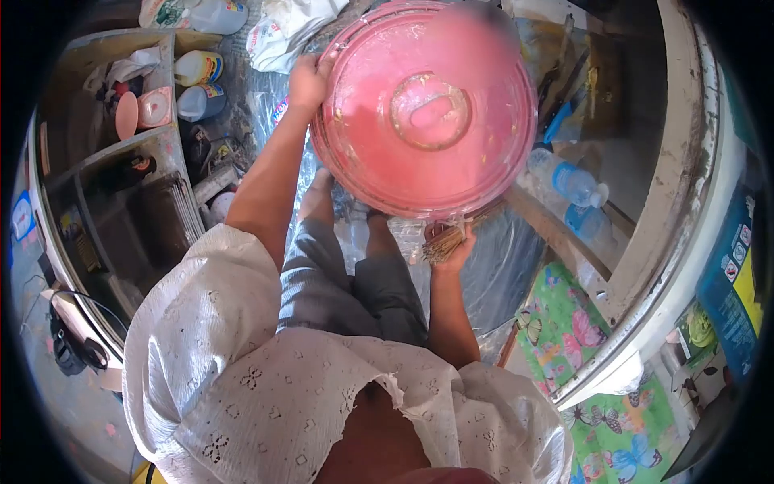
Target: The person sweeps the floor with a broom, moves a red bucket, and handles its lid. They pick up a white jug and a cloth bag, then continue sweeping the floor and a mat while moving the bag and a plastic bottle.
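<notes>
A large round pink lid [355, 121] with a raised handle in its middle fills the upper centre of the view. My left hand [310, 82] grips the lid's left rim, fingers wrapped at the edge. Just below the lid's lower right rim, my right hand [456, 248] is closed around a bundle of thin brown sticks [443, 244]. The far end of that bundle runs right along the lid's lower edge. What lies under the lid is hidden.
A compartmented shelf [125, 143] stands left, with bottles [198, 68] beside it. A white plastic bag [282, 36] lies beyond the lid. Right are plastic bottles [574, 184], a wooden frame [556, 234] and green butterfly-patterned sheeting [556, 310]. Shiny floor covering [484, 290] shows near my legs.
</notes>
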Demonstrator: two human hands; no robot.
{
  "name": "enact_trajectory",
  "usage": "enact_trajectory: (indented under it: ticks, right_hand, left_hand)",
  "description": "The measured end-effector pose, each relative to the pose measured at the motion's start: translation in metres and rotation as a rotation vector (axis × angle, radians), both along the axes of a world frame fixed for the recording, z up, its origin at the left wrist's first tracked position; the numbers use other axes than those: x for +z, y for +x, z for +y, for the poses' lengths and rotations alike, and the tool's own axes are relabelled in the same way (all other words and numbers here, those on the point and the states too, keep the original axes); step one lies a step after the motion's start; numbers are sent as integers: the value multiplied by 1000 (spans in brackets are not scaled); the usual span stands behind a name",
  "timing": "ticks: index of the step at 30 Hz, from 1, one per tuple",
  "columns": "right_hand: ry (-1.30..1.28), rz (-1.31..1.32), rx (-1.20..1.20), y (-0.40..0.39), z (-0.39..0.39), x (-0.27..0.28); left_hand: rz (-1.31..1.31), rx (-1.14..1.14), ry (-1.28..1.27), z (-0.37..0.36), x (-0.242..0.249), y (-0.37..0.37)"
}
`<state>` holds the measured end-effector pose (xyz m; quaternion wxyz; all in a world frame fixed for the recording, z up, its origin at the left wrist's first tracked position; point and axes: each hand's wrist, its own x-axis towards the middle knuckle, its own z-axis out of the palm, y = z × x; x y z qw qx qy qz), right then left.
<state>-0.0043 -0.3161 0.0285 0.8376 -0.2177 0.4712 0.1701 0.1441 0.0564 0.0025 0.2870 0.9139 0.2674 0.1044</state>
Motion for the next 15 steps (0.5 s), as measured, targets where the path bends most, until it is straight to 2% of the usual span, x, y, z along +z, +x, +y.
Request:
enact_trajectory:
  ticks: [2,4,6,10,12,13,15]
  right_hand:
    - [-14,-1,23,-1,-3,0]
    - [-28,-13,38,1,-6,1]
    - [22,9,-4,0,-11,0]
    - [29,15,33,-10,-19,-8]
    - [81,-61,67,-24,-21,-4]
    - [78,-63,52,-34,-23,-2]
    - [-14,-118,284,-61,-25,0]
  left_hand:
    - [-144,180,-421,-5,9,-13]
    - [-166,178,-450,-10,32,-32]
    - [-154,216,-333,-19,57,-57]
    - [-189,274,-384,-12,71,-145]
    - [-324,387,-761,-27,103,-187]
    - [-322,417,-811,-12,87,-235]
    - [-215,398,-950,-16,134,-295]
